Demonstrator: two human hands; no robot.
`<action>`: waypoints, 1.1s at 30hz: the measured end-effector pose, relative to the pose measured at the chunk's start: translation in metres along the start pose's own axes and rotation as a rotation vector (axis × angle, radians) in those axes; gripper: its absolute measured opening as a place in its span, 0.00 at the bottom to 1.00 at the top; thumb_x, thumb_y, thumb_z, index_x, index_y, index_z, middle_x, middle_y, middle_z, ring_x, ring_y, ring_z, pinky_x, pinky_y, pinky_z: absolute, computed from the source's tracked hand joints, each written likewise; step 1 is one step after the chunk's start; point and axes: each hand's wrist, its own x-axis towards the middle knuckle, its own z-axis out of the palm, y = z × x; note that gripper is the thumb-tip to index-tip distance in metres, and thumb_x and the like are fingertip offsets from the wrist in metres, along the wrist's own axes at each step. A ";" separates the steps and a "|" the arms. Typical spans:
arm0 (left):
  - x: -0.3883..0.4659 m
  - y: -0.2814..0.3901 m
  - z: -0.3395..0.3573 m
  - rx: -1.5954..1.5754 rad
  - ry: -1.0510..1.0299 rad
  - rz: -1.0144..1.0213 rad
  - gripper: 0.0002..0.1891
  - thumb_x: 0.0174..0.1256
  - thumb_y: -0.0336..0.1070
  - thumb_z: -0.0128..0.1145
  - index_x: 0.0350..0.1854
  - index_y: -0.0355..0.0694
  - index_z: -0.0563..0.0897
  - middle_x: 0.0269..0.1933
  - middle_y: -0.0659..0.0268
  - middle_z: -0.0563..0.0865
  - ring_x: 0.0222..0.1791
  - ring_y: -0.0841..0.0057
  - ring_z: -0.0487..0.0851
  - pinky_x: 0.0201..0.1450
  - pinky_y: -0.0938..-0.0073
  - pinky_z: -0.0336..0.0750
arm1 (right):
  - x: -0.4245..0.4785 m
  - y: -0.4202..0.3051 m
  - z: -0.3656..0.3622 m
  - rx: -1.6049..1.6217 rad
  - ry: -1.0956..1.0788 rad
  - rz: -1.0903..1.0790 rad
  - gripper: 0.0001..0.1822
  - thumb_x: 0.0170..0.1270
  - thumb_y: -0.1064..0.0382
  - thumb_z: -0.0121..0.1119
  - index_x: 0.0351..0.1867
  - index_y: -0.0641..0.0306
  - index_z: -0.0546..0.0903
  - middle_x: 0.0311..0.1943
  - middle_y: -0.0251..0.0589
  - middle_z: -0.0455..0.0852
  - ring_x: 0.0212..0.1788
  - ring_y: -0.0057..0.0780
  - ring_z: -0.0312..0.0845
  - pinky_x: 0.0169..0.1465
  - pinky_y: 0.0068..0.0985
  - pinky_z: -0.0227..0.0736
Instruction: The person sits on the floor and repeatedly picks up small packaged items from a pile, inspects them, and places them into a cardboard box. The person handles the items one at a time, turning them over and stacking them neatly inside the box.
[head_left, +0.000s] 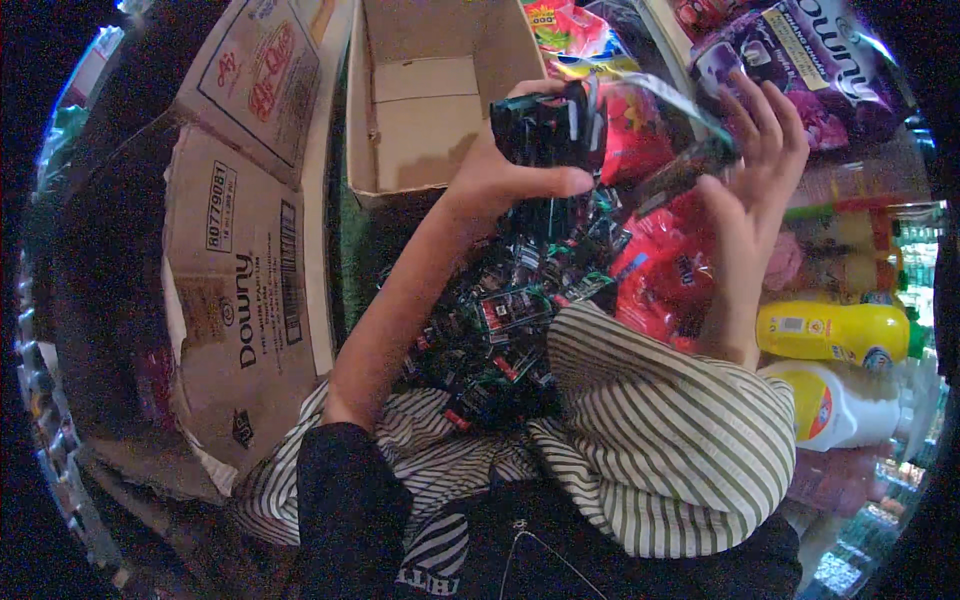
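Observation:
My left hand (517, 161) is closed around a thick bundle of dark, glossy sachets (544, 139), its thumb across the near side. To the right, my right hand (761, 154) is raised with its fingers spread and thumb apart. A blurred, shiny sachet strip (679, 169) spans from near the bundle to the inside of that hand; whether the fingers grip it is unclear. Below both hands, many loose dark sachets (502, 315) with green and red parts lie heaped against my striped trousers (667, 450).
An open cardboard box (424, 124) stands beyond my left forearm. Printed cardboard flaps (240, 300) rise at the left. On the right are red plastic packs (660, 262), a purple Downy pack (802, 67), a yellow bottle (832, 330) and a white bottle (840, 405).

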 end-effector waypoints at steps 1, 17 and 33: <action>0.001 0.001 0.000 0.079 -0.030 0.042 0.40 0.29 0.31 0.73 0.53 0.40 0.68 0.45 0.67 0.77 0.45 0.80 0.75 0.52 0.77 0.68 | 0.001 -0.005 0.001 -0.162 -0.074 -0.052 0.34 0.39 0.71 0.60 0.55 0.63 0.66 0.59 0.49 0.64 0.62 0.38 0.59 0.62 0.30 0.54; 0.003 -0.007 0.010 -0.056 -0.046 -0.077 0.39 0.30 0.27 0.72 0.53 0.38 0.67 0.47 0.64 0.77 0.46 0.78 0.76 0.52 0.75 0.69 | -0.014 -0.001 0.013 -0.211 -0.128 0.087 0.30 0.42 0.62 0.67 0.51 0.64 0.73 0.48 0.44 0.77 0.50 0.29 0.73 0.51 0.25 0.66; -0.011 -0.002 0.033 -0.484 0.231 -0.297 0.17 0.51 0.30 0.60 0.44 0.41 0.71 0.36 0.67 0.78 0.34 0.79 0.79 0.37 0.77 0.75 | -0.019 0.012 0.025 -0.197 -0.415 0.057 0.29 0.51 0.58 0.58 0.57 0.62 0.68 0.55 0.46 0.71 0.59 0.40 0.63 0.62 0.33 0.53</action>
